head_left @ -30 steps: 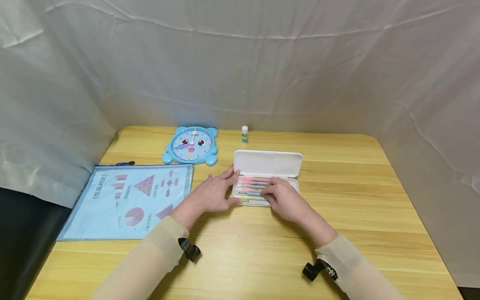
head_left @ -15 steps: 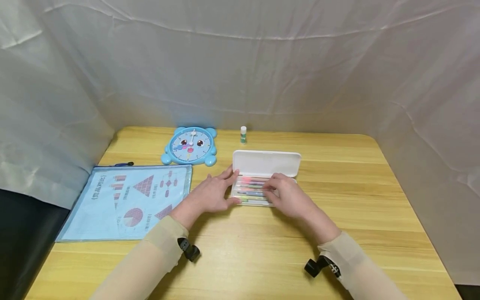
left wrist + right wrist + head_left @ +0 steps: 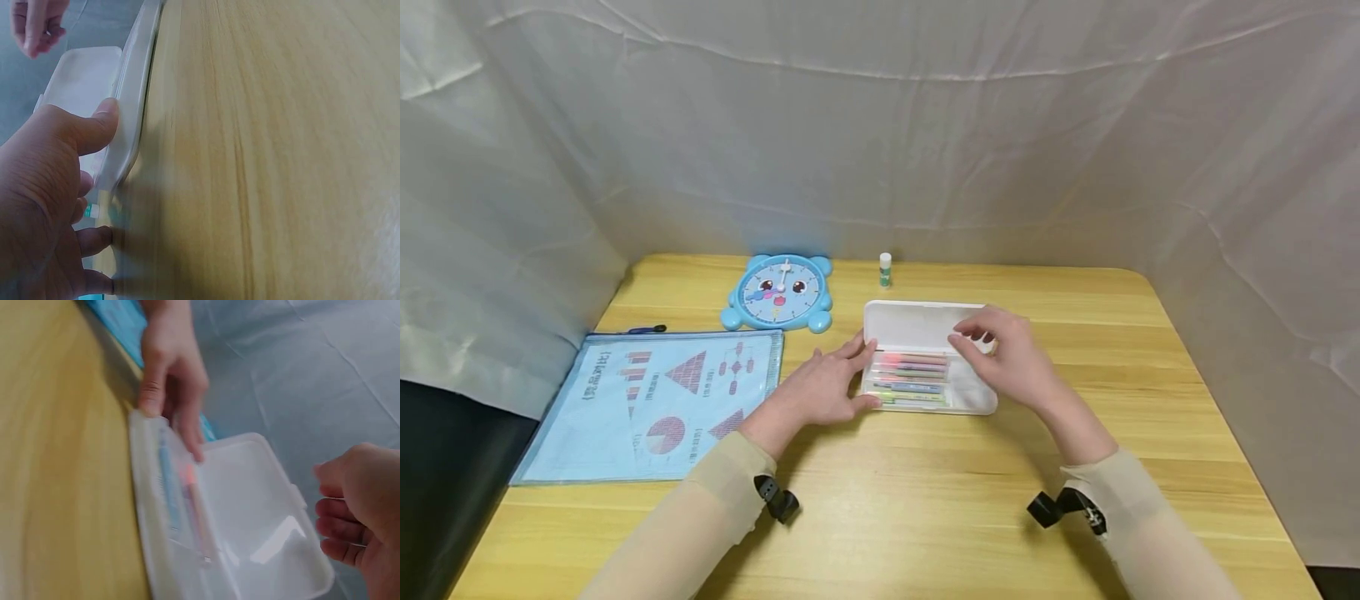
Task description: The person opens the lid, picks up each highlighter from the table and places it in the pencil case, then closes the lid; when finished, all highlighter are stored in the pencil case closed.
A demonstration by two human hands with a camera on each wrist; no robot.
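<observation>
A white pencil case (image 3: pixel 973 393) lies on the table with its lid (image 3: pixel 906 325) raised at the back. Several coloured pens (image 3: pixel 913 387) lie side by side in its left part. My left hand (image 3: pixel 820 387) holds the case's left end, thumb (image 3: pixel 100 128) at the near corner and forefinger toward the hinge side. Over the right end of the lid is my right hand (image 3: pixel 1011 358), fingers loosely bent and nothing between them. The right wrist view shows this hand (image 3: pixel 356 509) apart from the lid.
Behind the case stands a glue stick (image 3: pixel 885 271) with a white cap. A blue toy clock (image 3: pixel 780 290) lies at the back left. Left of the case is a blue zip folder (image 3: pixel 647 408), with a dark pen (image 3: pixel 647 329) at its top edge. Pale cloth (image 3: pixel 880 150) surrounds the table.
My right hand has left the pens, rising to the right, away from them and up by the lid. The left hand stays at the case's left end.
</observation>
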